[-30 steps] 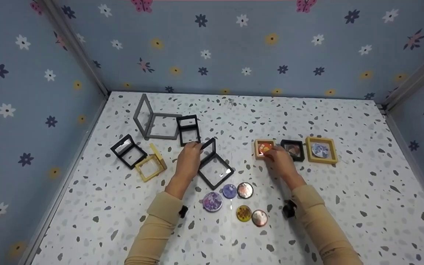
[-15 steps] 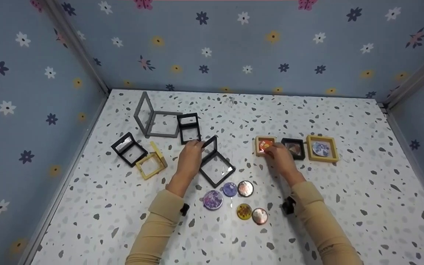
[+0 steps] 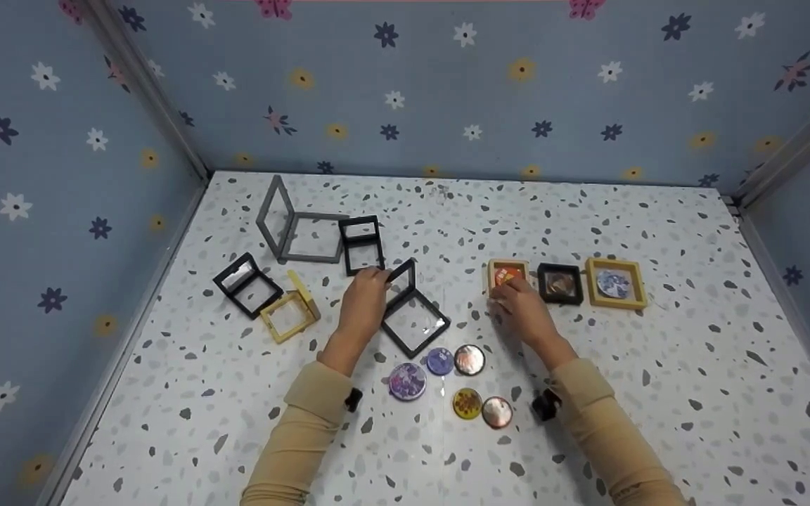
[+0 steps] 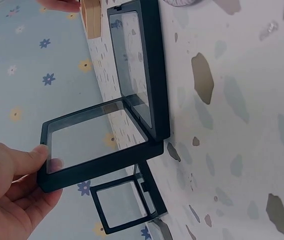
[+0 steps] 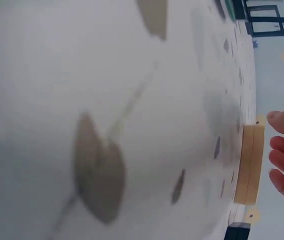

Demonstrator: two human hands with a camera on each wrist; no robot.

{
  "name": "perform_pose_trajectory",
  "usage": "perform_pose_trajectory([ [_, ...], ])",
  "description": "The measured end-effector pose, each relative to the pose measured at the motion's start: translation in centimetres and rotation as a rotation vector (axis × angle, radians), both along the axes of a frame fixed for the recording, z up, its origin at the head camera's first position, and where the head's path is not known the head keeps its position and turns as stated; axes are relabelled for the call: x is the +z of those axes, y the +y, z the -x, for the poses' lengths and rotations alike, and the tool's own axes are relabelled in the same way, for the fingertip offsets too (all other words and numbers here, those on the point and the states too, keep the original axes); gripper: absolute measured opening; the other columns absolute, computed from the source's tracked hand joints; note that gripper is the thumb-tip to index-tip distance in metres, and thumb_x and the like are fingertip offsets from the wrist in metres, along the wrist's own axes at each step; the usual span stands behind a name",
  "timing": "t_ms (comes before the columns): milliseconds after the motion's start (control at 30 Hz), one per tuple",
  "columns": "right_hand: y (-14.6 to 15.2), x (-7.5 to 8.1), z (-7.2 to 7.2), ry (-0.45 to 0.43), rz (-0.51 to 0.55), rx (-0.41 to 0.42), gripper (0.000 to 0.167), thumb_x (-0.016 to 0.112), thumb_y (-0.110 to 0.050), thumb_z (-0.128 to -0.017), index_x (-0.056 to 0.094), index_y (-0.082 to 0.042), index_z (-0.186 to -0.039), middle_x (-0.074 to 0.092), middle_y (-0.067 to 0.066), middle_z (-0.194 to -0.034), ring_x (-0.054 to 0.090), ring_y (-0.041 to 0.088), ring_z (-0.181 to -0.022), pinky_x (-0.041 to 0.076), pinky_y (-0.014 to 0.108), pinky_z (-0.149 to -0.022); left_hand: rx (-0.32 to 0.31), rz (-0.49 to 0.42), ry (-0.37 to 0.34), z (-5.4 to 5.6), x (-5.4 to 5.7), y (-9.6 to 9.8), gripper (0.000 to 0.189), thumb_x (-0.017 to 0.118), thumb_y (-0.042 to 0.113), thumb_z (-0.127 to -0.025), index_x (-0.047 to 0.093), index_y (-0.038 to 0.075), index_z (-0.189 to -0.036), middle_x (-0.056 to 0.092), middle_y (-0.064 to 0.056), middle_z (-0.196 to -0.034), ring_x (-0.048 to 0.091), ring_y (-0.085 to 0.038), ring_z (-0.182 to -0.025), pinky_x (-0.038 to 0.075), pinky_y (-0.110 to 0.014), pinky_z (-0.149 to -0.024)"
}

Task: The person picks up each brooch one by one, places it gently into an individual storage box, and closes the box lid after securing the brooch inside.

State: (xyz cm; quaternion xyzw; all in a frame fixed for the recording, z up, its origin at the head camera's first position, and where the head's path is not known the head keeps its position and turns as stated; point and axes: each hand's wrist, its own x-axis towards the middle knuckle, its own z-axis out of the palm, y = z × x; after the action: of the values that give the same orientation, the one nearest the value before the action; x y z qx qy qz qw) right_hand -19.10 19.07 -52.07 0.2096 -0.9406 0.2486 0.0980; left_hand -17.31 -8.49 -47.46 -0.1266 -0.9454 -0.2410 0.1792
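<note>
Eight frames, eight round badges and two hands

The left hand (image 3: 363,299) pinches the edge of a lid between its thumb and fingers. The lid belongs to an open black frame (image 3: 413,322), whose bottom part lies on the speckled table (image 3: 236,436). The right hand (image 3: 528,316) is by a tan frame (image 3: 491,276). Its fingers are a bit bent and spread apart, with nothing in them. I cannot tell if they touch the tan frame.

A red badge (image 3: 508,274) is in the tan frame. It has light marks, too small to read.

Five frames stand open. Besides the pinched one, there is a big grey frame (image 3: 313,258), a small black frame (image 3: 363,241) right beside it, another black frame (image 3: 240,283) farther left, and a yellow frame (image 3: 304,294) next to that.

Three frames sit in a row on the right: the tan one, a black box frame (image 3: 560,268) with a brown badge (image 3: 560,284), and a yellow box frame (image 3: 638,284) with a purple-and-white badge (image 3: 613,284).

Five loose badges lie between the arms: a big purple badge (image 3: 407,381), a smaller violet badge (image 3: 439,361), a yellow badge (image 3: 467,403) and two shiny badges (image 3: 470,360).
</note>
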Motion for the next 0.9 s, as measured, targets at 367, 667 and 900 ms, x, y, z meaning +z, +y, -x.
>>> perform_pose_trajectory([
  [367,-1.9,-0.1,-2.2,-0.046,0.039,0.104,0.019,0.067,-0.012,-0.079,0.064,-0.002,-0.095,0.056,0.008,-0.093,0.055,0.023,-0.086,0.045,0.037,-0.075,0.009,0.013,-0.026,0.1,0.0,0.1,0.016,0.063,0.002,-0.079,0.064,-0.003,-0.094,0.059,-0.013,-0.083,0.057,-0.028,-0.082,0.048,-0.036,-0.071],
  [667,-2.3,-0.1,-4.2,-0.185,-0.011,0.206,0.036,0.069,-0.025,-0.077,0.061,-0.004,-0.106,0.055,0.011,-0.103,0.055,0.025,-0.092,0.046,0.038,-0.079,0.012,0.009,-0.084,0.1,0.2,0.1,0.019,0.062,0.002,-0.08,0.063,-0.004,-0.099,0.058,-0.015,-0.087,0.057,-0.028,-0.085,0.048,-0.034,-0.072],
  [900,-2.3,0.1,-5.5,-0.222,-0.06,0.255,0.05,0.071,-0.031,-0.073,0.058,-0.001,-0.111,0.052,0.013,-0.108,0.051,0.027,-0.098,0.043,0.039,-0.082,0.012,0.003,-0.079,0.1,0.1,0.1,0.019,0.063,0.001,-0.08,0.063,-0.004,-0.098,0.059,-0.015,-0.087,0.057,-0.028,-0.084,0.048,-0.035,-0.072],
])
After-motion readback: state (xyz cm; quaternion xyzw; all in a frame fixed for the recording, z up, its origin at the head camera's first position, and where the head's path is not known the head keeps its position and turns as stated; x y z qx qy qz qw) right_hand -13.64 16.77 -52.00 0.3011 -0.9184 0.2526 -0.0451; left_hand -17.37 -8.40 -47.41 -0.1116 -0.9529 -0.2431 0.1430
